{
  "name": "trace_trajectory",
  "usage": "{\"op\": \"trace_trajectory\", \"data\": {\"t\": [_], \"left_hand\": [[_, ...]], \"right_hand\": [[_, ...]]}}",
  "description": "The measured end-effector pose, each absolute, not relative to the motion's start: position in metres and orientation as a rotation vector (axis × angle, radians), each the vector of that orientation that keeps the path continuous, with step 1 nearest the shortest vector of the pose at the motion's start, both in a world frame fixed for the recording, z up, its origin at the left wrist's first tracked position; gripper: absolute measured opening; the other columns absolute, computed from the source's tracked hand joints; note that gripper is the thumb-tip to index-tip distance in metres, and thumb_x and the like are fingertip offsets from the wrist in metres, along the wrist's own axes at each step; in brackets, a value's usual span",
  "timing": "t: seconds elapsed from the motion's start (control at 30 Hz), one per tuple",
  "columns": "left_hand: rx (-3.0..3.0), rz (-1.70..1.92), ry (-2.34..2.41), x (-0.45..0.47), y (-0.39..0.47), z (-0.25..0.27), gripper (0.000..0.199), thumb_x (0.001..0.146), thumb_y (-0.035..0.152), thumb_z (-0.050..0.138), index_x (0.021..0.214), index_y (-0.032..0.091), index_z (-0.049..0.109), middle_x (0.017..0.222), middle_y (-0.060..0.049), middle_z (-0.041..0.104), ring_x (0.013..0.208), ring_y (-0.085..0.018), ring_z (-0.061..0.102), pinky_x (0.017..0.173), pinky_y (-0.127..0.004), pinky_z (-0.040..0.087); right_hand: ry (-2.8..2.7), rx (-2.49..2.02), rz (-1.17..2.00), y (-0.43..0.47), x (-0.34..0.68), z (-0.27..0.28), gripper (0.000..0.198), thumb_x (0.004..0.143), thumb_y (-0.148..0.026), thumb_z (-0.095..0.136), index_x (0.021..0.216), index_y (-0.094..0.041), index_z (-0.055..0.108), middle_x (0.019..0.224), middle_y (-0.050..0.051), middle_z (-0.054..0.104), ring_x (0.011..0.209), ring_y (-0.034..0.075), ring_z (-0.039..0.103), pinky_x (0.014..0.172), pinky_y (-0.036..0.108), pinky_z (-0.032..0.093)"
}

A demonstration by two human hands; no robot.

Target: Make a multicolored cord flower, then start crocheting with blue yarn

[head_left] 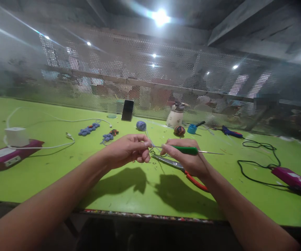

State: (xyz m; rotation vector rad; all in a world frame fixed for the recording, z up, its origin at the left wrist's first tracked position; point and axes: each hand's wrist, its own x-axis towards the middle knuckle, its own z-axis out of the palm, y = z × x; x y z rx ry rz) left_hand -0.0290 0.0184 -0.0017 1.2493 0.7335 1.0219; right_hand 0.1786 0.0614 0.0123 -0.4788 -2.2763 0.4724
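My right hand [188, 162] grips a crochet hook with a green handle [189, 150]; its thin metal shaft sticks out to the right. The hook's other end points at my left hand [128, 148], whose thumb and fingers pinch bluish-purple yarn [152, 142]. Behind the hands sits a bluish-purple yarn ball [141, 125], its strand running down to my fingers. Scissors with orange handles [196, 182] lie under my right hand, which partly hides them. Left of them rest two small crocheted pieces [89, 129], blue with some orange. What is between my left fingertips is too small to make out.
A phone [127, 110] stands at the back near a clear cup [111, 111]. Further right are a patterned jug [175, 115], a multicoloured yarn ball [179, 130], a blue pot [191, 129] and a glue gun [231, 132]. Power strips [11, 156] with cords lie at both sides.
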Motion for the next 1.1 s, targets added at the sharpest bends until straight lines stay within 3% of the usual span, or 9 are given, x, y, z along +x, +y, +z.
{"op": "trace_trajectory", "data": {"t": [0.2, 0.5, 0.73, 1.1], "left_hand": [[1.319, 1.091, 0.823, -0.025, 0.018, -0.003, 0.014, 0.086, 0.026, 0.057, 0.08, 0.016, 0.049, 0.056, -0.001, 0.062, 0.053, -0.01, 0.054, 0.053, -0.023, 0.033], [1.363, 1.155, 0.911, -0.019, 0.017, -0.004, 0.023, 0.083, 0.032, 0.061, 0.094, 0.015, 0.05, 0.065, -0.005, 0.068, 0.06, -0.013, 0.059, 0.055, -0.025, 0.038], [1.236, 1.092, 0.785, -0.021, 0.018, -0.003, 0.015, 0.084, 0.025, 0.061, 0.076, 0.012, 0.058, 0.061, -0.005, 0.065, 0.059, -0.01, 0.058, 0.054, -0.021, 0.036], [1.302, 1.138, 0.863, -0.018, 0.018, -0.006, 0.018, 0.082, 0.024, 0.062, 0.07, 0.01, 0.063, 0.062, -0.007, 0.067, 0.048, -0.007, 0.049, 0.048, -0.021, 0.032]], "right_hand": [[-2.274, -0.49, 0.389, 0.063, 0.175, 0.01, 0.034, 0.09, -0.03, 0.051, 0.063, -0.013, 0.065, 0.055, 0.0, 0.054, 0.052, 0.009, 0.046, 0.051, 0.024, 0.034], [-2.215, -0.322, 0.166, 0.059, 0.168, -0.001, 0.032, 0.09, -0.019, 0.05, 0.058, -0.016, 0.045, 0.055, -0.004, 0.039, 0.051, 0.008, 0.035, 0.053, 0.024, 0.03], [-2.18, -0.258, 0.073, 0.06, 0.163, -0.008, 0.028, 0.089, -0.015, 0.052, 0.062, -0.016, 0.047, 0.056, -0.003, 0.038, 0.052, 0.008, 0.036, 0.054, 0.025, 0.03], [-2.198, -0.305, 0.032, 0.062, 0.161, -0.014, 0.023, 0.089, -0.016, 0.05, 0.066, -0.017, 0.049, 0.061, 0.0, 0.043, 0.059, 0.012, 0.04, 0.058, 0.027, 0.034]]}}
